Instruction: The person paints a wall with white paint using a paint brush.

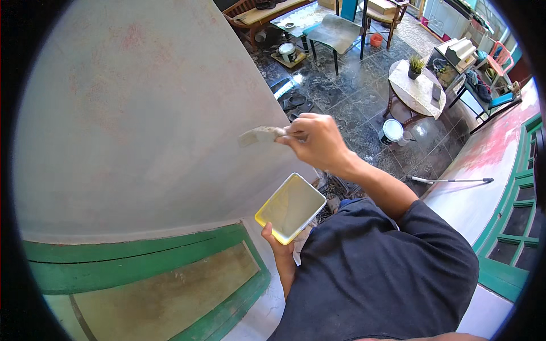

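Note:
My right hand (318, 140) pinches the handle of a paintbrush (261, 135), its pale, coated bristles pointing left in front of the wall (149, 140). Whether the bristles touch the wall, I cannot tell. That wall is whitish, with faint reddish patches showing through. Below the brush, my left hand (279, 247) grips the lower end of a yellow plastic tub (310, 186) with a pale rim, thumb over the edge. Inside the tub is a whitish-grey coating of what looks like paint.
A green wooden frame (145, 260) adjoins the wall below. Behind stand paint buckets (391, 131), a round table (399, 87) with a potted plant (415, 67), and chairs (335, 32) on dark floor tiles. A pole (460, 180) leans near a green window frame (507, 221) at right.

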Action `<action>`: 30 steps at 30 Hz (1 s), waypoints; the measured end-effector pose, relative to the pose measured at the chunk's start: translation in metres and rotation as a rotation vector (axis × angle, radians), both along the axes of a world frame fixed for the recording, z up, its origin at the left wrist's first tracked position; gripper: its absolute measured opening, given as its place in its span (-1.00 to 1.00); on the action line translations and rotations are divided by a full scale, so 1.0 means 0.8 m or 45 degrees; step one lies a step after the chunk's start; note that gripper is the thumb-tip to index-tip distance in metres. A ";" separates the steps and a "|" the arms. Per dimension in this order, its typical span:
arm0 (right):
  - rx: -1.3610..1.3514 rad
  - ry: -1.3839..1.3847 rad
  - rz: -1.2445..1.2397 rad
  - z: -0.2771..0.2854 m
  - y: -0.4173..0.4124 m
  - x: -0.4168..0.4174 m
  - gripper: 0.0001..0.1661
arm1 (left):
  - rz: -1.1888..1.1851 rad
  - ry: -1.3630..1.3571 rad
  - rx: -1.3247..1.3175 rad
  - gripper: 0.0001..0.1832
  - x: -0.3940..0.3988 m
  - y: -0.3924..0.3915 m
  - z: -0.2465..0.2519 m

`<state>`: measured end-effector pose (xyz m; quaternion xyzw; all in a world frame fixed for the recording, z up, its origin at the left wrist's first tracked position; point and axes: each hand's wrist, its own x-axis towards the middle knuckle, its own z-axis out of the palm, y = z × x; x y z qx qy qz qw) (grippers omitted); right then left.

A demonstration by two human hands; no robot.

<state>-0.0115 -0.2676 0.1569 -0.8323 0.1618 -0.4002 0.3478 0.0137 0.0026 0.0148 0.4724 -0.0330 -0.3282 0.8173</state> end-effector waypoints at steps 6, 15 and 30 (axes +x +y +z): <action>0.119 0.002 -0.223 0.001 -0.033 -0.054 -0.78 | 0.022 0.008 -0.041 -0.24 -0.002 0.021 -0.016; 0.160 0.041 0.135 0.014 0.039 -0.033 -0.83 | 0.061 0.046 0.012 -0.24 0.002 0.025 -0.013; 0.183 0.085 -0.184 0.018 -0.013 -0.079 -0.79 | 0.049 -0.033 0.030 -0.24 0.009 0.034 -0.010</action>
